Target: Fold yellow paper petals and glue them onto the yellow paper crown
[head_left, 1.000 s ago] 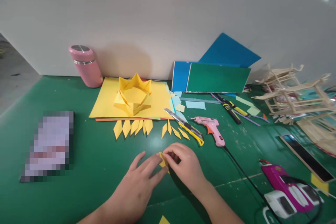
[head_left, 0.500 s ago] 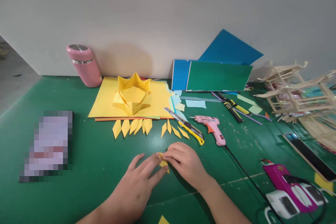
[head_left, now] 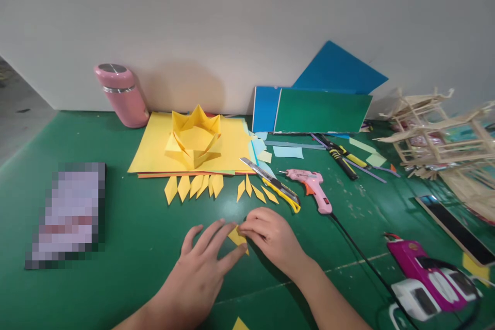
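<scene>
A small yellow paper piece (head_left: 236,237) lies on the green table (head_left: 127,227) between my hands. My left hand (head_left: 201,263) rests flat with its fingers spread, the fingertips pressing on the piece's left side. My right hand (head_left: 268,234) has its fingers curled and pinches the piece's right edge. Just beyond lie several folded yellow diamond shapes (head_left: 193,186) in a row. Behind them a folded yellow paper crown (head_left: 193,136) sits on a stack of yellow sheets (head_left: 154,152).
A yellow utility knife (head_left: 276,185) and a pink glue gun (head_left: 311,188) lie right of the diamonds. A pink flask (head_left: 121,95) stands at the back left. Blue and green card (head_left: 313,108) leans on the wall. A wooden stick model (head_left: 441,136) is at right.
My left hand has spread its fingers and slid slightly left, showing more of the yellow piece. My right hand keeps its pinch in nearly the same place.
</scene>
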Tool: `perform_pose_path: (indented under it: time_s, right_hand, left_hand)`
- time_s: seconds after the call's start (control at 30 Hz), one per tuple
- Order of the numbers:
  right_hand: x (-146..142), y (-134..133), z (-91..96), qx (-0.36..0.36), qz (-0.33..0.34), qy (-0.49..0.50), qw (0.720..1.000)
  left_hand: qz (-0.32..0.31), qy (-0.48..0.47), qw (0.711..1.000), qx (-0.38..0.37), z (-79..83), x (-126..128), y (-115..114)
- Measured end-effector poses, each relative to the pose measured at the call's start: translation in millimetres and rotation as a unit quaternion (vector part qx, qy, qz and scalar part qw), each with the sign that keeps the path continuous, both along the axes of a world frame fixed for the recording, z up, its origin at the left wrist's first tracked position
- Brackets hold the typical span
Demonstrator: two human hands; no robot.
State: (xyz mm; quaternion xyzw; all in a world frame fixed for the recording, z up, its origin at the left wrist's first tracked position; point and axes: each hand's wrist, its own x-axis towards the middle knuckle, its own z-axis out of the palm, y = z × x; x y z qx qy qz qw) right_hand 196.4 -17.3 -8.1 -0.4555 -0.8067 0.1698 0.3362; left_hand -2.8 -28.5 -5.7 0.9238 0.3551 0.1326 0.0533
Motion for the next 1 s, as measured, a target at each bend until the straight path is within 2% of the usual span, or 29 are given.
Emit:
perform_pose_path:
  time_s: [0.57,0.8,1.0]
  right_hand:
    - [5,0,1.3,0.0,0.026,-0.017,1.0]
    - [9,-2,6.8,-0.025,0.046,-0.049,0.997]
    - [14,-5,17.6,-0.039,0.034,-0.112,0.992]
  left_hand:
    - [-0.009,-0.022,0.999,0.04,-1.0,1,1]
    - [-0.016,-0.015,0.998,0.053,-2.1,1,3]
    - [-0.017,-0.009,0.998,0.059,1.3,1,2]
